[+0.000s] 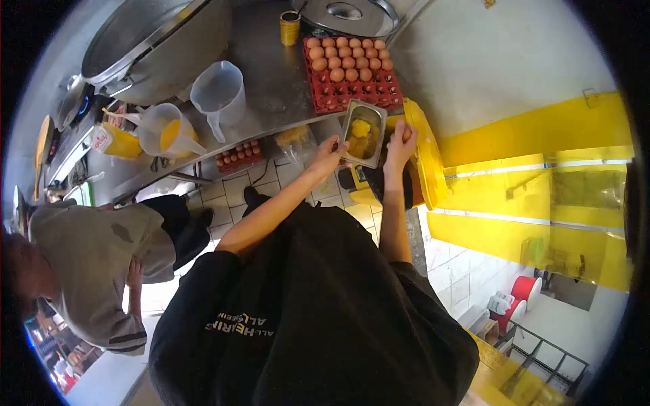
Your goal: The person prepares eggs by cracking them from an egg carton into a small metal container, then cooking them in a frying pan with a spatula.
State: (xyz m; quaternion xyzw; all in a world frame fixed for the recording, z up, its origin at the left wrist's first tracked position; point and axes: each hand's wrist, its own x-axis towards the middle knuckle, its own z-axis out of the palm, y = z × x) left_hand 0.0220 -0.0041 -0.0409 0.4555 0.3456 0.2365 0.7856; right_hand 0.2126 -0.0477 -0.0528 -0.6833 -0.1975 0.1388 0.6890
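Observation:
My left hand (328, 158) grips the left rim of a small rectangular metal pan (350, 143), which is tilted toward me. Inside it lies a yellow lump (361, 128) with some wet yellow matter below. To the right of the pan, my right hand (398, 150) is closed around what looks like a brown egg (407, 134), partly covered by the fingers. Just beyond the pan, a red egg tray (323, 103) sits on the steel counter, with brown eggs (349, 62) in its far rows and bare cups in the near ones.
A yellow bin (424, 159) stands by my right arm. On the counter (271, 101) are an empty-looking plastic jug (218, 91), a jug with yellow liquid (170, 135), a large pot (179, 57) and a yellow can (290, 30). Another person (101, 250) stands at my left.

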